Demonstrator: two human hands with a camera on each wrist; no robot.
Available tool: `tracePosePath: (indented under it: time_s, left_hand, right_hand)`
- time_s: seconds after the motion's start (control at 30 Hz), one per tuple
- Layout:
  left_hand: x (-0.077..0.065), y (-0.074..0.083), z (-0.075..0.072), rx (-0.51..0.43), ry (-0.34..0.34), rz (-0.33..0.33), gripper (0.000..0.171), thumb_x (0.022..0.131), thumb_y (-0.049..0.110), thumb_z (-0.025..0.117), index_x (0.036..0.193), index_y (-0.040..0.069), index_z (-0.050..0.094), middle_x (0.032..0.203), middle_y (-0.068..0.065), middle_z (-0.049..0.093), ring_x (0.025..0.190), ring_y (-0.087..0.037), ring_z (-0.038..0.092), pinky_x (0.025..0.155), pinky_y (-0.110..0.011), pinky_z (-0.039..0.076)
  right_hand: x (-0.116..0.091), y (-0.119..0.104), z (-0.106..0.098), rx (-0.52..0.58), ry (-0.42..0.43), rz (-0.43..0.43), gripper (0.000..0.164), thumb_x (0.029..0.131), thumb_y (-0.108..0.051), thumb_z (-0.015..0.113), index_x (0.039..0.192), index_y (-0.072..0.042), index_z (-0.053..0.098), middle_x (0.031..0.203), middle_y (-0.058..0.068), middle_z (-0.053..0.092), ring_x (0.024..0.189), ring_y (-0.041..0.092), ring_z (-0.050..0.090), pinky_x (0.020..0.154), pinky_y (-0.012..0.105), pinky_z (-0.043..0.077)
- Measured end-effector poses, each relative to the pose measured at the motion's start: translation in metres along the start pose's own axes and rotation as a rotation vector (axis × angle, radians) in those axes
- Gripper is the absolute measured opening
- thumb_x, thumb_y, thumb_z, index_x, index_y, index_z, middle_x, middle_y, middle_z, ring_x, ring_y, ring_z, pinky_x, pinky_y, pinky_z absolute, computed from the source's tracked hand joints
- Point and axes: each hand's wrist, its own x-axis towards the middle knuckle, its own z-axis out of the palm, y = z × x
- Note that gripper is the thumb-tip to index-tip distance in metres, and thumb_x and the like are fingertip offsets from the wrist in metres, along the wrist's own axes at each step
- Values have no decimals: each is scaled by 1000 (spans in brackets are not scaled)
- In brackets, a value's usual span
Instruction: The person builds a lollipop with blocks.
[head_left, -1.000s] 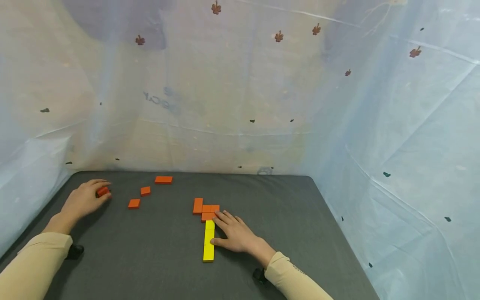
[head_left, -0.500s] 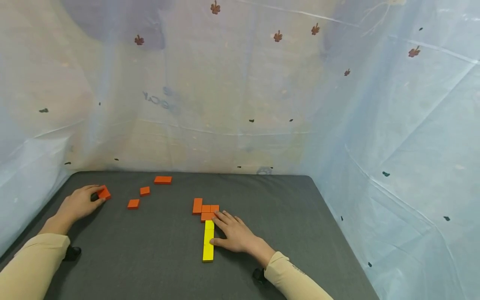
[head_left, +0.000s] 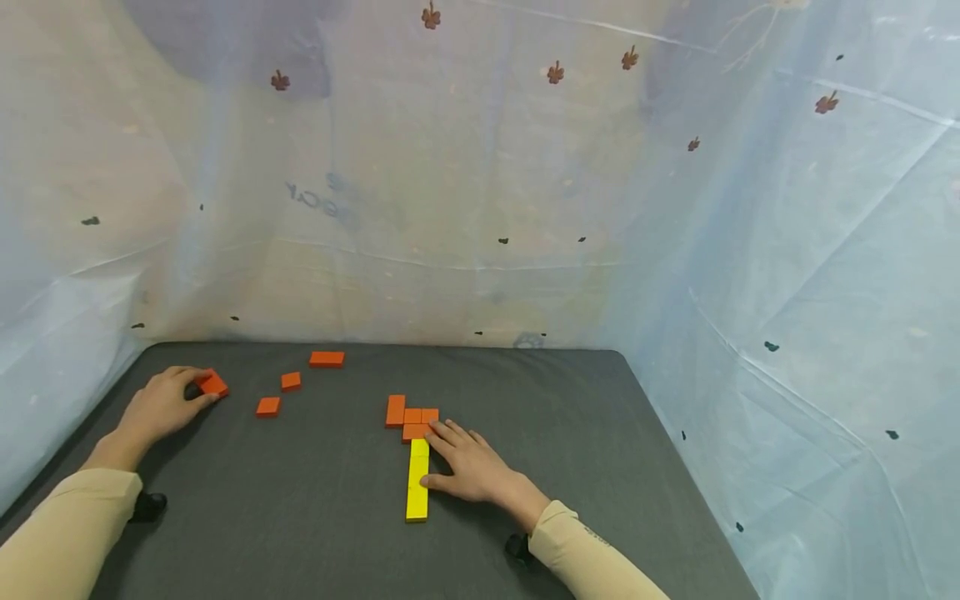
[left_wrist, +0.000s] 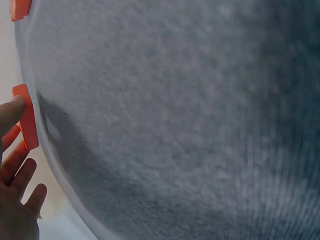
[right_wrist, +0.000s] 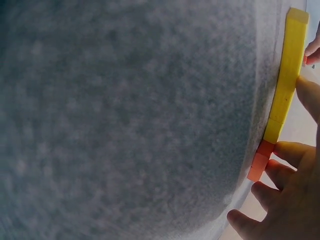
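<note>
At the far left of the table, my left hand (head_left: 160,402) pinches an orange block (head_left: 213,383) between thumb and fingers. The left wrist view shows that orange block (left_wrist: 29,120) with the thumb on one side and fingertips behind. My right hand (head_left: 474,467) lies with fingers spread beside a row of yellow blocks (head_left: 417,492). Its thumb touches the long yellow piece, and its forefinger reaches the orange block (head_left: 412,432) at the row's far end. Two small orange blocks (head_left: 421,415) and an upright-lying longer orange block (head_left: 395,411) adjoin that end.
Between the left hand and the assembled row lie two small orange blocks (head_left: 290,381) (head_left: 267,407) and a longer orange block (head_left: 327,359) near the back edge. The dark grey table (head_left: 315,500) is bordered by hanging pale plastic sheeting (head_left: 420,192).
The orange block in my left hand has turned and now shows more of its face, sticking out rightward from the fingers. My right hand and the assembled blocks stay in place.
</note>
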Motion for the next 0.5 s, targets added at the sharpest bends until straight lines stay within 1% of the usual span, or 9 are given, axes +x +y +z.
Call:
tracePosePath:
  time_s: [0.1,0.2,0.4,0.5]
  left_hand:
    - [0,7,0,-20,31,10,60,101,30,69,134,-17,54,135,-44,43,119,-65,40,93,-81,34]
    - [1,20,-1,-39,55,29,60,100,29,71,135,-16,54,136,-43,44,120,-65,40,93,-80,34]
    - [2,53,0,-73,108,109,59,100,28,73,137,-13,54,138,-40,46,122,-63,41,94,-79,36]
    - [3,71,3,-95,119,144,58,99,28,74,138,-12,55,139,-39,46,123,-62,42,94,-78,36]
  right_hand:
    - [0,0,0,-5,4,-2,77,101,-61,58,163,-22,37,172,-4,24,159,21,21,124,55,27]
    - [0,1,1,-16,8,-4,78,100,-62,58,163,-22,38,172,-4,24,159,21,21,124,55,27]
    - [1,1,1,-31,13,-6,78,100,-64,58,163,-22,38,172,-4,24,159,21,20,124,55,28]
    - [1,0,1,-37,16,-7,78,100,-64,57,163,-22,37,172,-4,24,159,21,20,124,55,28]
